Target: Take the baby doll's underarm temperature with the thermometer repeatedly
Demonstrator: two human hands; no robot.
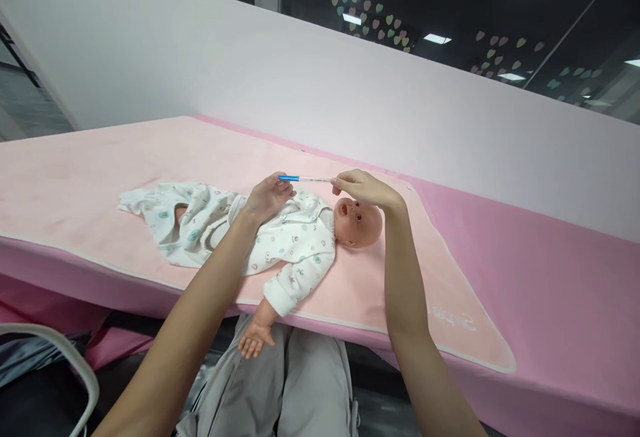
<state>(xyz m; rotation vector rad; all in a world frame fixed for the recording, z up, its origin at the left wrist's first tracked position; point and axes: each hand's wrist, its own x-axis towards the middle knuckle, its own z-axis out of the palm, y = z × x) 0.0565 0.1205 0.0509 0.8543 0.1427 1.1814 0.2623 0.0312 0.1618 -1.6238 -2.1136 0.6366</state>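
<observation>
A slim thermometer (314, 179) with a blue end and a see-through, marked stem lies level between my two hands, above the doll's chest. My left hand (273, 197) is closed at the blue end, palm partly turned up. With fingertips pinched together, my right hand (363, 187) grips the other end of the stem, over the doll's head. Below them a baby doll (357, 224) lies on its back, head to the right, in a white patterned outfit (295, 244). One doll arm hangs over the near edge; my left forearm hides part of its body.
The doll rests on a peach mat (450, 290) spread over a pink padded table (560, 277). A white wall (300, 90) rises behind, with dark windows above. My knees are against the near edge; a pale curved chair arm (75, 364) stands at lower left.
</observation>
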